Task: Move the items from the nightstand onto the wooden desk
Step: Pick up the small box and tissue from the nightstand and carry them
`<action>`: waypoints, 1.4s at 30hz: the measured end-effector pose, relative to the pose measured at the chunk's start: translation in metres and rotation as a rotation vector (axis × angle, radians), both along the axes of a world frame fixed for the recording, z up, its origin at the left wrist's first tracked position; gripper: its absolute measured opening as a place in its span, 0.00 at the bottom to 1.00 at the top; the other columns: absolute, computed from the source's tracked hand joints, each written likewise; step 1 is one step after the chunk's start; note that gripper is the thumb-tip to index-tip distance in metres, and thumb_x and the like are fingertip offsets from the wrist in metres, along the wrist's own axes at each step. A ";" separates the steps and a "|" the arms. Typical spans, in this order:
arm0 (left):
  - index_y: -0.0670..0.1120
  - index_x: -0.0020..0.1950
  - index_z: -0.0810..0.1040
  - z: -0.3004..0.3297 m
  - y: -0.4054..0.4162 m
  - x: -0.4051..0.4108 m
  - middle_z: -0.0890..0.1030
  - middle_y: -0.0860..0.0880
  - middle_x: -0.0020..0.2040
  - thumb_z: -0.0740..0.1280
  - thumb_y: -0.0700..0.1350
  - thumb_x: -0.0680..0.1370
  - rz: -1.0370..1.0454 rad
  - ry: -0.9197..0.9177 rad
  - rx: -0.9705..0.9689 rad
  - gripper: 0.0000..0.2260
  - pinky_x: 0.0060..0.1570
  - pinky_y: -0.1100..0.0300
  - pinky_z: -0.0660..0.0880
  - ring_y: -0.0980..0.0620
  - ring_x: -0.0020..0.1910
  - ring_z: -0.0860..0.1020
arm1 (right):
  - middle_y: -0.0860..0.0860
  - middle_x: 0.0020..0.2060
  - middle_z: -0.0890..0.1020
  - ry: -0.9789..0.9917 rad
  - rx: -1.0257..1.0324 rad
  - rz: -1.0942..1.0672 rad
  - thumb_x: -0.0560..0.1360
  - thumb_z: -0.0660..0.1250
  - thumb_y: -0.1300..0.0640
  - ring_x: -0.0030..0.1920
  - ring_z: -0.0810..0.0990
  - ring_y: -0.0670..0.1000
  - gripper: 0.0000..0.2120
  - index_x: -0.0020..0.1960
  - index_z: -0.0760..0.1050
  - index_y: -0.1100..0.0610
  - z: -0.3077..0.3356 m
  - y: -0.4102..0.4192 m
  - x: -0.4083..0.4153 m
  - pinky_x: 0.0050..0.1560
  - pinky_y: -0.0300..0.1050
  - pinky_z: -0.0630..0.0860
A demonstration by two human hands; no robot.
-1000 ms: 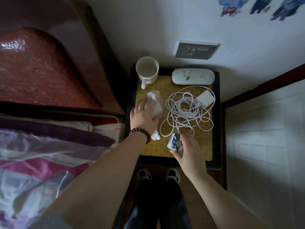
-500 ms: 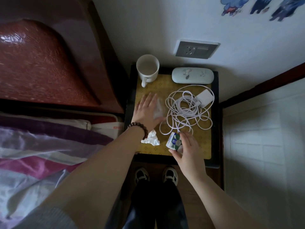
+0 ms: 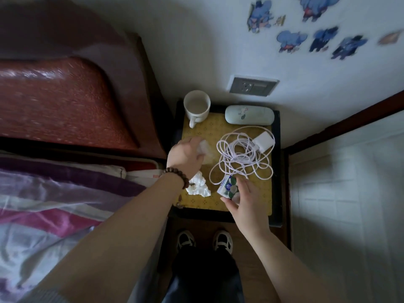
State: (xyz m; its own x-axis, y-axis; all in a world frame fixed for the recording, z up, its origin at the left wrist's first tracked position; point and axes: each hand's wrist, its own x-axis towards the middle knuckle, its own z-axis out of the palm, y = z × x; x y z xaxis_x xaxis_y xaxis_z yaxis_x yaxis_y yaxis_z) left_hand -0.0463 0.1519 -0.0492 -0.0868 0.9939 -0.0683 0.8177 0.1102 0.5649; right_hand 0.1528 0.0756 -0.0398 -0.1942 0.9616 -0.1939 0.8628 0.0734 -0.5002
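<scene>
Standing over the nightstand [image 3: 276, 171], the person has both hands down on it. Left hand [image 3: 185, 157], bead bracelet [image 3: 177, 176] on the wrist, is curled around a clear plastic wrapper [image 3: 204, 149] near the 9 o'clock edge. Right hand [image 3: 247, 200] pinches a small tissue pack [image 3: 227, 187] between thumb and fingers at about 6 o'clock. A crumpled tissue [image 3: 197, 186] lies at 7 o'clock, just below the left wrist. The charger [image 3: 264, 142] and its cable [image 3: 238, 156] sprawl from the middle out toward 3. Mug [image 3: 196, 107] sits at 11 o'clock, glasses case [image 3: 249, 115] at 1.
</scene>
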 end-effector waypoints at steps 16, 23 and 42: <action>0.54 0.53 0.76 0.194 -0.153 -0.036 0.79 0.54 0.48 0.68 0.50 0.71 0.563 0.035 0.251 0.12 0.42 0.57 0.72 0.50 0.44 0.78 | 0.51 0.60 0.75 0.131 0.211 0.381 0.70 0.71 0.46 0.61 0.72 0.52 0.33 0.70 0.64 0.54 0.183 0.031 -0.039 0.60 0.51 0.74; 0.49 0.54 0.76 0.208 -0.251 -0.009 0.80 0.48 0.47 0.70 0.47 0.72 0.998 0.084 0.267 0.12 0.37 0.58 0.70 0.46 0.41 0.78 | 0.52 0.60 0.75 0.206 0.228 0.789 0.72 0.69 0.45 0.59 0.72 0.53 0.32 0.70 0.65 0.57 0.201 -0.003 -0.082 0.57 0.50 0.74; 0.47 0.55 0.78 0.213 -0.669 0.184 0.81 0.48 0.49 0.72 0.49 0.71 2.325 0.209 0.229 0.14 0.42 0.60 0.73 0.47 0.46 0.80 | 0.51 0.59 0.76 0.304 0.035 1.949 0.71 0.71 0.46 0.61 0.72 0.51 0.30 0.69 0.67 0.54 0.198 -0.408 -0.147 0.65 0.49 0.68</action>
